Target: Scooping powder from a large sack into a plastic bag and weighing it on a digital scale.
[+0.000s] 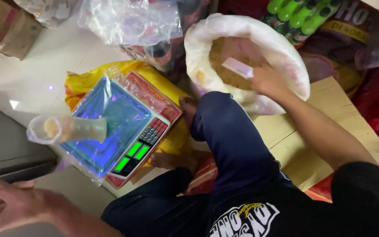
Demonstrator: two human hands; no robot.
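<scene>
Fig. legend, head view, read near to far. At approx. 8 o'clock, closest to us, we noted the left hand point(9, 202): palm up, fingers loosely spread, holding nothing, blurred. Just beyond it, at 9 o'clock, a small clear bag point(69, 129) w/ pale yellowish grains lay on its side on the blue pan of a digital scale point(123, 131); the hand was apart from the bag. The scale had a lit green display and a keypad at its near edge, was wrapped in clear plastic, and sat on a yellow sack point(163, 85). At centre we saw the person's crossed legs in dark trousers point(229, 140), bare feet near the scale's 4 o'clock corner. At 3 o'clock, flattened cardboard point(330, 101) lay under the right forearm. Further out, at 1 o'clock, the right hand point(266, 79) was closed around the handle of a white scoop point(238, 68), inside the mouth of a large white sack point(286, 57) holding brownish-tan grains point(229, 52). Farthest, at 12–2 o'clock: crumpled clear plastic point(128, 19) and green-capped bottles point(299, 15); at 10 o'clock a cardboard box point(5, 28) on the pale floor.
</scene>
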